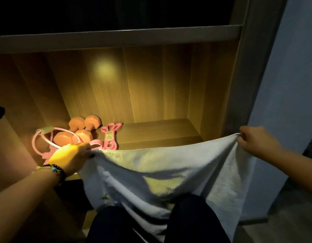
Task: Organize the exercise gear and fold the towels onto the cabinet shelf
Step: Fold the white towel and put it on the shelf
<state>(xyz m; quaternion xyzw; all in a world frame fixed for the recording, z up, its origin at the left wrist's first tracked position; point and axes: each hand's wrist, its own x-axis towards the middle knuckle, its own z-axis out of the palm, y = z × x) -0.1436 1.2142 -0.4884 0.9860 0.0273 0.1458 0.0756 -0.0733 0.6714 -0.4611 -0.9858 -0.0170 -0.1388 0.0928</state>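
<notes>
Shelf [160, 130] of the wooden cabinet [235, 88] lay just beyond both hands, lit warm from above. Towel [169, 172], pale and wide, hung stretched between the hands in front of the shelf edge, its top hem sagging a little in the middle and its lower part draping down over the person's dark-clad legs [186, 221].

Both forearms reached forward and apart. The left hand [71, 156], knuckles up, had its fingers curled round the towel's left top corner, with a beaded bracelet [53, 170] on the wrist. The right hand [256, 141], held slightly higher and out by the cabinet's right side panel, pinched the right top corner between thumb and fingers.

Just past the left hand, on the shelf's left part, sat two orange dumbbells [81, 130] side by side. A pink ring [46, 139] lay around the near dumbbell ends and partly behind the left hand. Pink bands [108, 136] lay to the right of the dumbbells, near the left hand's fingertips. The shelf part beyond the right hand was bare wood.
</notes>
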